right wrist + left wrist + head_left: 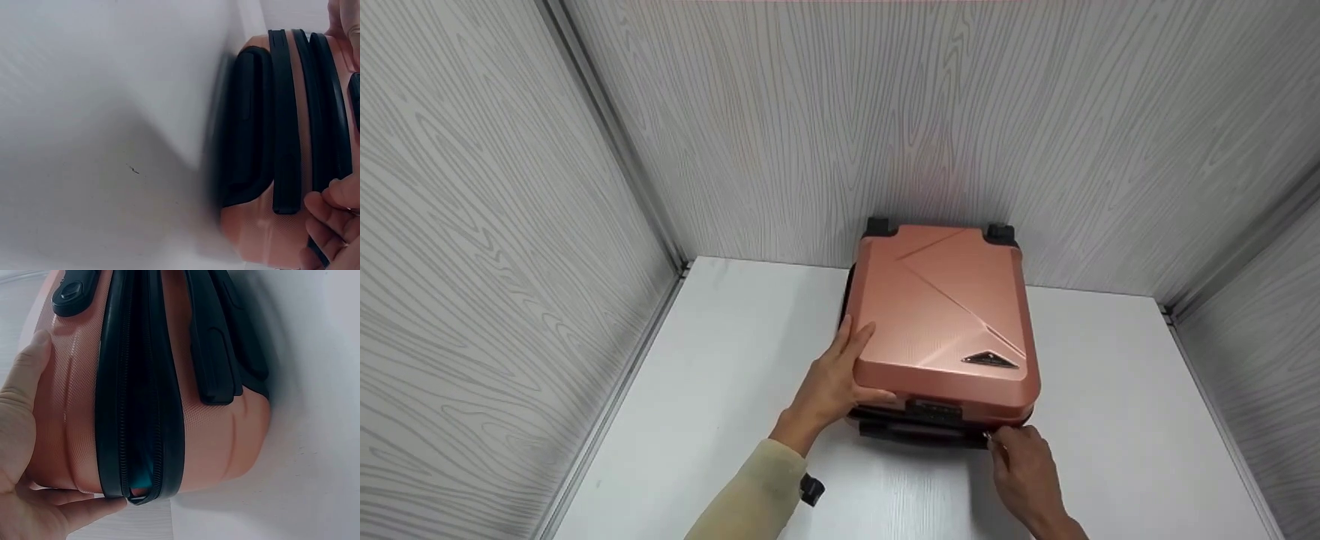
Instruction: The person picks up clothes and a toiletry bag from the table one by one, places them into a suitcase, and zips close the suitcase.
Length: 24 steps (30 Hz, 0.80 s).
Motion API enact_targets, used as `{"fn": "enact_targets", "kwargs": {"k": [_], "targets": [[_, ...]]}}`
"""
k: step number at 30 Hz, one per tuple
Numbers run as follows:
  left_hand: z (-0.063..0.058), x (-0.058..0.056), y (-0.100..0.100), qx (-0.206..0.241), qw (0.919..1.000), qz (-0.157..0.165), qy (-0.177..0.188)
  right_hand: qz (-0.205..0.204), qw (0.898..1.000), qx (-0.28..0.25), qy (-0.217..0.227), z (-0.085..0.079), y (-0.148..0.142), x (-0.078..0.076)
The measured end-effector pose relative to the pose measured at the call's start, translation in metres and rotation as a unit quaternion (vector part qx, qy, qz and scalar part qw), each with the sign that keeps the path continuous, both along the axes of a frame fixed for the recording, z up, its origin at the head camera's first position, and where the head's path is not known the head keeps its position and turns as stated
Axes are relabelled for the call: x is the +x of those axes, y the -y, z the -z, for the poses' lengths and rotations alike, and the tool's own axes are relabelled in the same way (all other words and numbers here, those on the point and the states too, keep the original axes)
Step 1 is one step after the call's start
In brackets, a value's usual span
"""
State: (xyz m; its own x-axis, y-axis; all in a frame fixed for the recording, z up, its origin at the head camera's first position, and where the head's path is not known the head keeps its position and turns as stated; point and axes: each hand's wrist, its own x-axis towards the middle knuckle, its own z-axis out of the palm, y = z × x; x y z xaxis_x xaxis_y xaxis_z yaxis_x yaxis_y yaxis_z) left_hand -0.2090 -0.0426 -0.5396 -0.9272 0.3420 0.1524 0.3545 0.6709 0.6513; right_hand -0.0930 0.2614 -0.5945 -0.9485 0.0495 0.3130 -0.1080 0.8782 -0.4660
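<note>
A rose-coloured hard-shell suitcase (945, 300) lies flat, its handle side towards me. My left hand (826, 386) rests with spread, fairly straight fingers on its near left corner, thumb along the front side. Between the dark zip edges (171, 410) in the left wrist view, a gap shows something teal inside. At the near right corner, my right hand (1026, 469) pinches the zipper pull, mostly hidden by the fingertips (320, 205). The black carry handle (919, 433) and a dark lock panel (934, 409) sit between the hands.
The suitcase lies on a white tabletop (735, 337), its black wheels (1001, 234) close to the wood-grain back wall (810, 135). Similar panels (472, 225) stand on the left and right. A small black device (811, 490) sits at the left wrist.
</note>
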Motion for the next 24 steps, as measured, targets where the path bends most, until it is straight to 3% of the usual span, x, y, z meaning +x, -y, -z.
{"fn": "enact_targets", "kwargs": {"k": [6,24], "targets": [[0.002,0.000,0.000,-0.002,1.0000,0.001,-0.005,0.006,0.999,-0.003,0.034,-0.002,0.012,-0.003],[0.004,0.001,0.000,-0.002,0.9999,0.000,0.013,-0.003,0.999,0.024,0.034,0.000,0.023,-0.006]]}}
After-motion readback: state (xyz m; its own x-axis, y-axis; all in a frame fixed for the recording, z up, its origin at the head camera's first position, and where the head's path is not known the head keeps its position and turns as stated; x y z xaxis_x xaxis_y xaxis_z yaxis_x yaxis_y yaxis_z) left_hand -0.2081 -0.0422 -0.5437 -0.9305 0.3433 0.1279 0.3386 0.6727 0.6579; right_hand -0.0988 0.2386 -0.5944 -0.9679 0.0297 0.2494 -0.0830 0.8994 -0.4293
